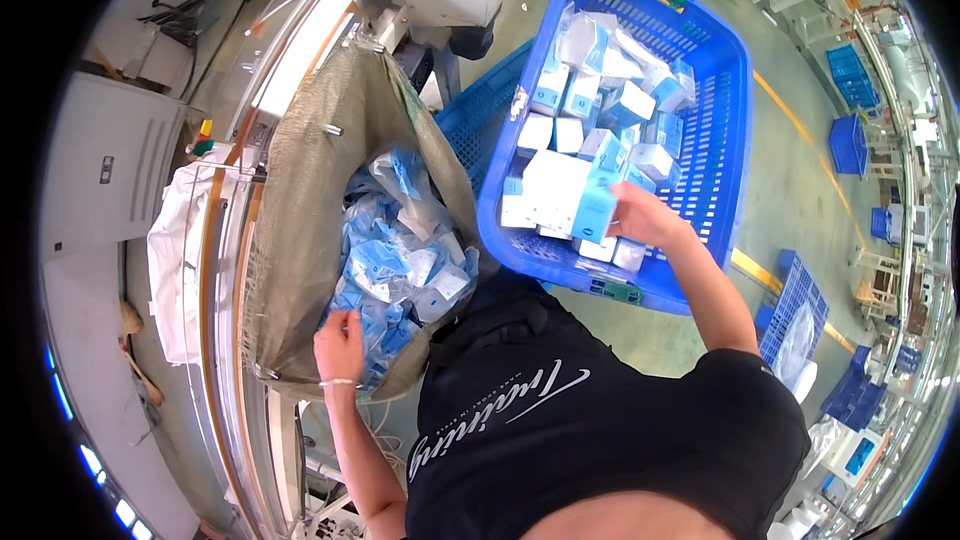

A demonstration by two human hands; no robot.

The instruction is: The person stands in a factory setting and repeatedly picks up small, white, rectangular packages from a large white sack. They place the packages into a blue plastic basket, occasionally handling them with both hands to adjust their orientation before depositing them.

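Presently, the right hand is found at the near right of a blue-and-white carton, its fingers closed on the carton's blue side; the carton therefore lies at nine o'clock from that hand and at two o'clock from the left hand, well apart from the latter. It sits over other small cartons, loosely heaped, mostly at eleven o'clock from the right hand, all within a blue slotted basket at two o'clock of the view. The left hand is at the near edge of the contents of a khaki woven sack, at nine o'clock of the view, its fingers curled; whether it grips anything cannot be told. Crumpled blue-and-white packaging fills the sack's mouth, at one o'clock from that hand. Metal clips are noted along the sack's rim. A second blue crate shows partly between sack and basket. A pale band encircles the left wrist.
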